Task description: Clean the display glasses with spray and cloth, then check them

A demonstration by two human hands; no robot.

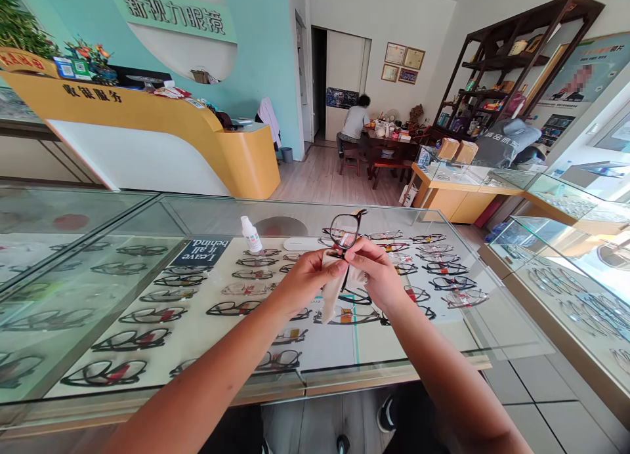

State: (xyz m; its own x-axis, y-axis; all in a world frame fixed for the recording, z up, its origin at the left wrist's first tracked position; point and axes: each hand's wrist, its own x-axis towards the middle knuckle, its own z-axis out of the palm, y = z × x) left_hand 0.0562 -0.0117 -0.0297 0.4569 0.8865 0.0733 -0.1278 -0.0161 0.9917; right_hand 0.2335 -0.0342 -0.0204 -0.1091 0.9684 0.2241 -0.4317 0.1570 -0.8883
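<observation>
A pair of dark-framed glasses is held upright above the glass display counter. My left hand is closed on a white cleaning cloth that hangs down between both hands. My right hand pinches the lower part of the glasses together with the cloth. A small white spray bottle stands on the counter, a little to the left of the hands. Under the glass lie several rows of spectacle frames.
A yellow and white reception desk curves at the back left. A person sits at a cluttered table at the back. More glass showcases run along the right, with a dark shelf unit behind them.
</observation>
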